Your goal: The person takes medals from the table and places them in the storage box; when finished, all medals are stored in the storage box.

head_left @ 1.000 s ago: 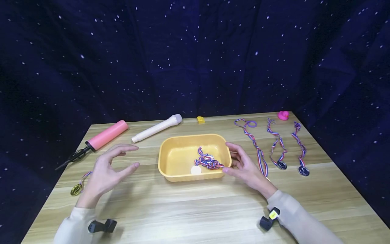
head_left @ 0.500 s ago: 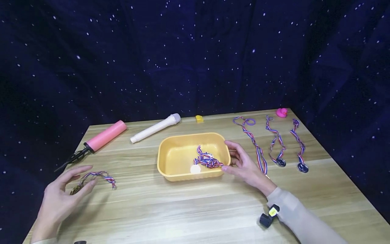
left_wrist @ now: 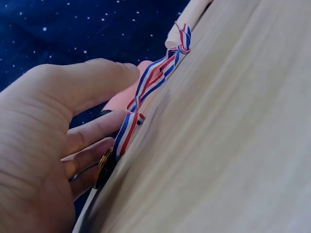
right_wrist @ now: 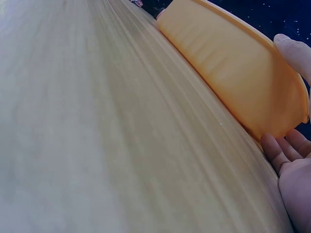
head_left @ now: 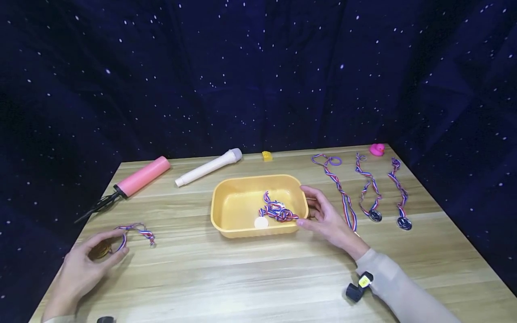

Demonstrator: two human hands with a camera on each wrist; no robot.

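Medal of gold colour [head_left: 101,250] lies between eight and nine o'clock from the tray [head_left: 234,206]. The left hand [head_left: 82,269] has just come around it, thumb and fingers apart, so it is reached, not gripped. The right hand [head_left: 328,222] holds the tray at three o'clock.

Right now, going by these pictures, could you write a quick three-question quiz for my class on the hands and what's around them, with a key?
1. True or false: the right hand touches the tub.

2. Which is nearest the left hand?
A) duck
B) gold medal
C) microphone

3. How many ribbons lie on the table to the right of the tub?

Key: 1. True. 2. B. 3. Three.
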